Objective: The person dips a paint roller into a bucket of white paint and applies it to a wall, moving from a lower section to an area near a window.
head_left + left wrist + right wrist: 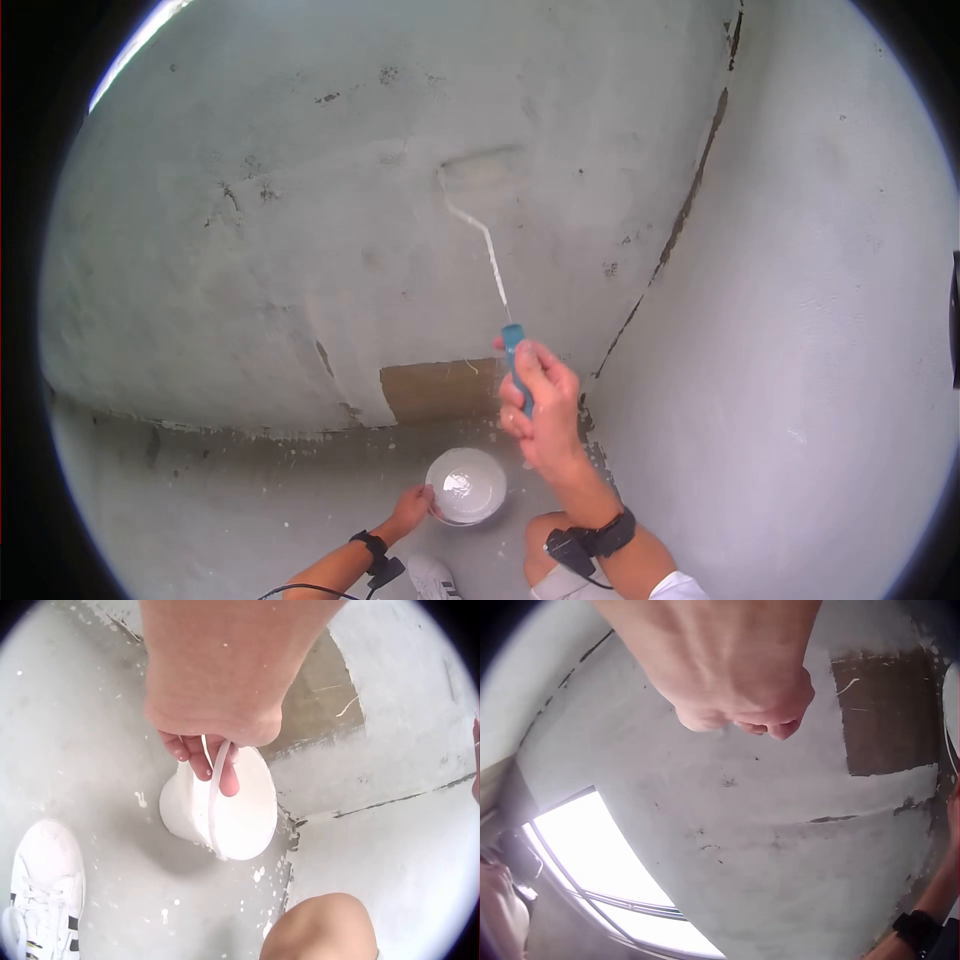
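My right hand (548, 405) grips the blue handle (513, 338) of a paint roller (494, 262). Its bent, paint-whitened rod runs up to the blurred roller head (490, 160), which overlaps the grey wall in the head view. Low down, my left hand (410, 508) holds a white bucket (180, 806) at its rim, fingers curled there beside the pale bail handle (215, 799). White, glossy paint (462, 487) shows inside the bucket. In the right wrist view the right hand (742, 697) hides the roller.
A brown unpainted patch (435, 392) marks the foot of the wall (330, 230). A cracked corner seam (690, 200) divides it from the right-hand wall (800, 300). Paint spots dot the floor (112, 780) near a white shoe (49, 877). A bright window (607, 855) shows in the right wrist view.
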Motion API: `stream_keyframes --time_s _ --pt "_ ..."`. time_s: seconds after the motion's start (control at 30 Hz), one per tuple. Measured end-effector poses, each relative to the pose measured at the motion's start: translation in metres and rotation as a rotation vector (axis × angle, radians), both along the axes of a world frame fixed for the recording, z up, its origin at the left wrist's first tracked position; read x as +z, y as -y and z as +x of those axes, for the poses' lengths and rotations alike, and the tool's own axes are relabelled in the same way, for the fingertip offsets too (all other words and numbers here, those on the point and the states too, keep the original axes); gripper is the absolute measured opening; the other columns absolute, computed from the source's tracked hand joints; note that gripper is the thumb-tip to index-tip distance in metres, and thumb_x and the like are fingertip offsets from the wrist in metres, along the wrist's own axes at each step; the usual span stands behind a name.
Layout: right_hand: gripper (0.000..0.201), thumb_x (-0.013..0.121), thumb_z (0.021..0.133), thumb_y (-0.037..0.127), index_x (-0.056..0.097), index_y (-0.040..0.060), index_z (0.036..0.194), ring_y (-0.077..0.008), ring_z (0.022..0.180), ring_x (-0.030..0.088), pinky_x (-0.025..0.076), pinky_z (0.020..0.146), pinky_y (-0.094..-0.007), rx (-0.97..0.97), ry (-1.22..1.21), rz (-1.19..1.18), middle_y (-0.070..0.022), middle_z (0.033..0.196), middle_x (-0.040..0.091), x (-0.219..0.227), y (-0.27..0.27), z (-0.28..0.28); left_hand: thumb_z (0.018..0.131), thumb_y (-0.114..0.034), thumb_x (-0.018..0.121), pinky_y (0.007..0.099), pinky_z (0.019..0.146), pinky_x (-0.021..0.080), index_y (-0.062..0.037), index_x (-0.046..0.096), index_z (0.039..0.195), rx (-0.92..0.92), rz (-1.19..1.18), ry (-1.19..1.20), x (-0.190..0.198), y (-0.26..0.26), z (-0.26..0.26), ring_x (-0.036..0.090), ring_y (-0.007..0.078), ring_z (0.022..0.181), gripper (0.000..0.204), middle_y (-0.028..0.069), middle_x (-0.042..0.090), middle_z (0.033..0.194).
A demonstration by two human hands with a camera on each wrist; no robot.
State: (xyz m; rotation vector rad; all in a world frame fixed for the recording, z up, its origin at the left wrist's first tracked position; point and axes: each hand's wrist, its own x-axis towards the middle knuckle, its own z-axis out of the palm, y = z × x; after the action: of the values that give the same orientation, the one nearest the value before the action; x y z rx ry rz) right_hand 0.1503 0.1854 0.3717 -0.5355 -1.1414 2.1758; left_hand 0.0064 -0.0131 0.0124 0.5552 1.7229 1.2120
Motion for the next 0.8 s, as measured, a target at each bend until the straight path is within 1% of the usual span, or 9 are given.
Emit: stream_keyframes --time_s 0.07,0.13,0.3,0.4,0.47,0.5,0.6,0.7,0.8 --pt "0.033 0.050 0.102 0.030 0.057 0.0010 0.115 -0.0037 0.040 0.026 0.022 0.039 -0.0211 0.004 -0.008 0.084 0.0014 0.060 0.042 0.015 -0.012 0.008 0.103 -0.026 0.040 0.0328 0.071 0.052 0.0042 0.058 0.092 0.008 0.001 0.020 0.000 -0.001 -0.001 0.067 0.0210 0.070 0.037 0.0119 0.066 0.073" --pt "0.034 0.050 0.102 0.032 0.058 0.0006 0.112 -0.0036 0.039 0.026 0.023 0.038 -0.0213 -0.056 0.042 0.123 0.0017 0.060 0.042 0.012 -0.019 0.023 0.103 -0.026 0.041 0.0333 0.070 0.051 0.0022 0.058 0.092 -0.003 -0.015 0.007 -0.003 -0.002 -0.003 0.067 0.0212 0.070 0.035 0.0112 0.065 0.074" --pt "0.033 0.052 0.101 0.034 0.059 0.0018 0.109 -0.0038 0.039 0.029 0.022 0.037 -0.0212 -0.177 0.124 0.055 0.0023 0.059 0.042 -0.035 -0.041 0.069 0.103 -0.026 0.041 0.0328 0.070 0.051 0.0021 0.058 0.092 -0.029 -0.026 -0.040 0.003 -0.004 -0.005 0.067 0.0203 0.070 0.034 0.0117 0.066 0.075" --pt "0.034 0.052 0.100 0.035 0.058 0.0024 0.108 -0.0040 0.039 0.031 0.023 0.036 -0.0215 -0.139 0.222 0.005 0.0019 0.059 0.042 -0.064 -0.047 0.081 0.102 -0.026 0.041 0.0316 0.073 0.050 0.0029 0.060 0.090 -0.025 -0.046 -0.063 0.003 -0.007 -0.003 0.066 0.0186 0.073 0.036 0.0120 0.068 0.073" --pt "0.034 0.053 0.100 0.034 0.057 0.0019 0.112 -0.0048 0.037 0.031 0.024 0.036 -0.0219 -0.121 0.259 -0.002 0.0008 0.059 0.043 -0.085 -0.052 0.082 0.102 -0.027 0.040 0.0301 0.073 0.049 0.0021 0.060 0.091 0.021 -0.055 -0.021 -0.008 -0.004 -0.001 0.065 0.0171 0.073 0.037 0.0110 0.069 0.073" --pt "0.035 0.054 0.100 0.033 0.057 0.0017 0.114 -0.0052 0.036 0.031 0.025 0.036 -0.0221 -0.112 0.280 -0.019 0.0002 0.059 0.044 -0.095 -0.052 0.083 0.102 -0.028 0.039 0.0296 0.072 0.048 0.0017 0.060 0.091 0.015 -0.063 -0.004 -0.005 -0.003 0.002 0.063 0.0163 0.073 0.038 0.0107 0.069 0.073" --pt "0.037 0.058 0.098 0.028 0.056 0.0011 0.123 -0.0050 0.037 0.033 0.026 0.036 -0.0217 -0.424 0.357 0.189 -0.0008 0.060 0.049 -0.103 -0.047 0.075 0.103 -0.029 0.039 0.0286 0.071 0.045 -0.0004 0.059 0.092 0.000 -0.095 0.018 0.020 -0.007 0.003 0.062 0.0151 0.072 0.037 0.0095 0.068 0.072" --pt "0.036 0.059 0.098 0.022 0.058 0.0012 0.127 -0.0051 0.044 0.041 0.031 0.041 -0.0207 -0.433 0.469 0.375 0.0001 0.062 0.053 -0.101 -0.048 0.076 0.104 -0.028 0.038 0.0287 0.071 0.043 -0.0031 0.059 0.091 0.001 -0.103 0.012 0.022 -0.012 0.001 0.063 0.0152 0.071 0.035 0.0083 0.067 0.070" --pt "0.037 0.060 0.097 0.022 0.056 0.0003 0.126 -0.0021 0.041 0.035 0.025 0.037 -0.0209 -0.470 0.384 0.429 -0.0017 0.062 0.054 -0.117 -0.052 0.071 0.104 -0.029 0.038 0.0287 0.072 0.043 -0.0033 0.059 0.091 -0.002 -0.111 0.002 0.018 -0.010 0.001 0.062 0.0146 0.071 0.036 0.0078 0.067 0.070"
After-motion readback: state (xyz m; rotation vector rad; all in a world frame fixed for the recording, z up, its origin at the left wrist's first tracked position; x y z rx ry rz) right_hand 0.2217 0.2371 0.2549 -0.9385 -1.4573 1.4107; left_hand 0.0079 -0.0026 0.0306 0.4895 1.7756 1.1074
